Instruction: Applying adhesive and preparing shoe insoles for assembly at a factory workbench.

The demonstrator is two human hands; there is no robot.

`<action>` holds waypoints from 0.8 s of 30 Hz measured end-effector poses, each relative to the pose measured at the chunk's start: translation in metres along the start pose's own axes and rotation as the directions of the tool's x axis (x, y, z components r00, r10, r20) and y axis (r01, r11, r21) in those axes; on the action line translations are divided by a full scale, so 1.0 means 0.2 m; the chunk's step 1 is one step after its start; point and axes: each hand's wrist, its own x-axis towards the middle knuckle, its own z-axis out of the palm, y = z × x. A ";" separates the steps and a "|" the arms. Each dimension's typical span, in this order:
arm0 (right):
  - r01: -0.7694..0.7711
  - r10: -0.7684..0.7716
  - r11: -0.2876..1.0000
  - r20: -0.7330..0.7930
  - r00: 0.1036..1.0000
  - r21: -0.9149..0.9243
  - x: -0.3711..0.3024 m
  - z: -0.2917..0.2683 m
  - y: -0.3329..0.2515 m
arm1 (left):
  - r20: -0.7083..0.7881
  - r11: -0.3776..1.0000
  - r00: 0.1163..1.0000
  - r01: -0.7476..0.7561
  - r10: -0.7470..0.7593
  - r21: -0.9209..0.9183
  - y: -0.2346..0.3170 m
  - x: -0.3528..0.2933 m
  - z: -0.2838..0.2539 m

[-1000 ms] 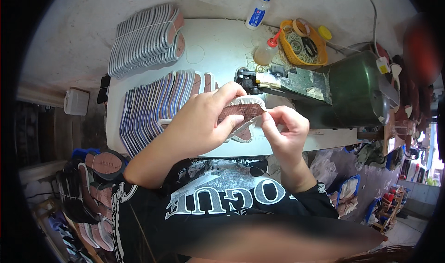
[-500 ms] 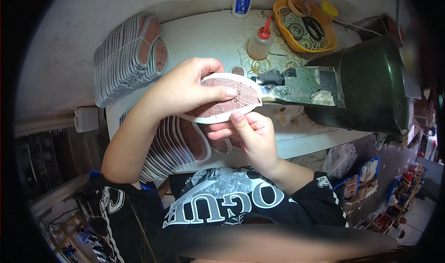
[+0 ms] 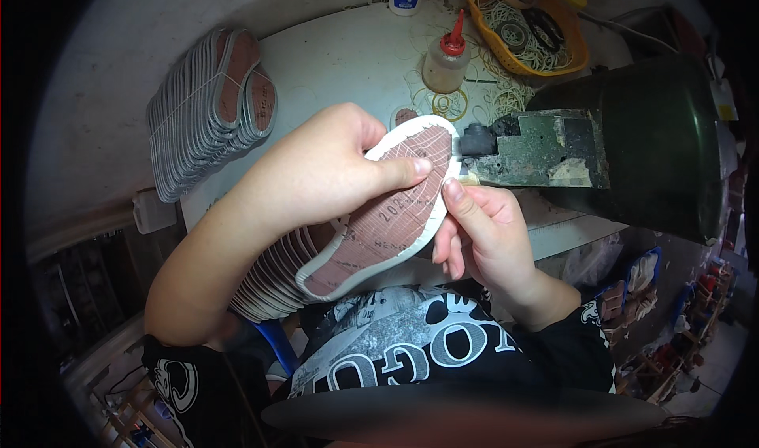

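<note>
- Insole [image 3: 395, 219] was up in the air between both hands, wide end over by the machine, narrow end pointing back toward the person's shirt.
- Left hand [image 3: 336, 160] had it clamped, thumb flat on the pinkish face and the other fingers mostly hidden behind it.
- Right hand [image 3: 494, 231] had a narrow pinch, thumb on the white rim [image 3: 435, 220], remaining fingers curled loosely below.
- Just beyond the right thumb sat the green machine [image 3: 545, 152] with its black roller [image 3: 477, 141]. Rim was right beside it; couldn't tell if they were touching.
- My read on the step: working the white rim around the toe curve, little gathers and all.
- Next move, I'd guess, called for turning the piece with the left while the right kept the rim snug. Rush that bend and it'd probably pucker.
- Past the left fingers stood a red-tipped bottle [image 3: 445, 67]; a tied stack [image 3: 194, 120] of similar soles was off left of that hand, and more lay under its forearm.
</note>
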 end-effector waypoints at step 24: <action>0.545 -0.469 0.812 0.324 0.822 -0.207 -0.34 0.22 0.04 | 0.040 0.133 0.777 -0.057 0.629 -0.990 -0.37 -0.34 0.57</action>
